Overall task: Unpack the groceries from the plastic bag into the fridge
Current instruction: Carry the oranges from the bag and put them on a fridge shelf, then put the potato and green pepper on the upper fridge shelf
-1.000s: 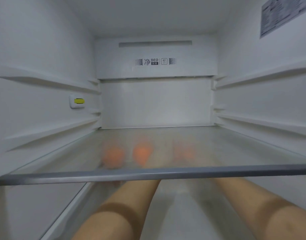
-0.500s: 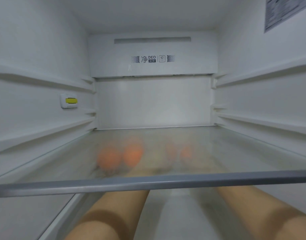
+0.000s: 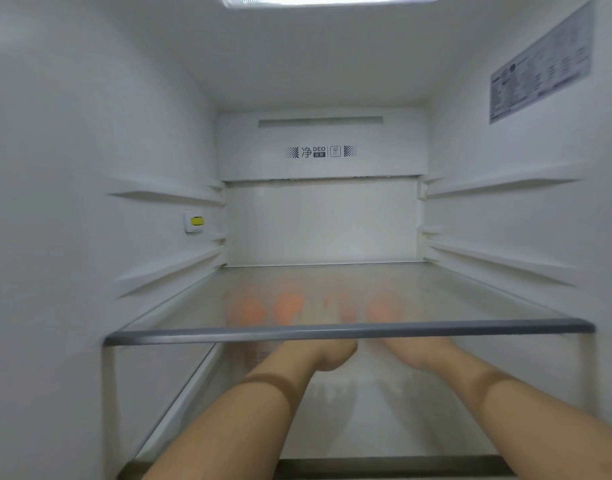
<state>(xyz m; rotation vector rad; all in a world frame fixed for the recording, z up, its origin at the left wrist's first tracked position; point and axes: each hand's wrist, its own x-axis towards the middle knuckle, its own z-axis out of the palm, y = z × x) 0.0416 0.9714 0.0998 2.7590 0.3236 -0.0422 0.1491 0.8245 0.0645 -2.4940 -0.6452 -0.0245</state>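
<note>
Your two forearms reach into the fridge (image 3: 89, 168) beneath the glass shelf (image 3: 349, 330), which crosses the middle of the frame. Your left hand (image 3: 318, 355) and right hand (image 3: 412, 351) lie mostly behind its grey front strip, so whether your fingers are apart or clamped on anything cannot be told. Blurred orange shapes (image 3: 287, 306), seen through the glass just above centre, sit by your hands; what they are is unclear. A yellow tab (image 3: 197, 221) sits on the left wall.
</note>
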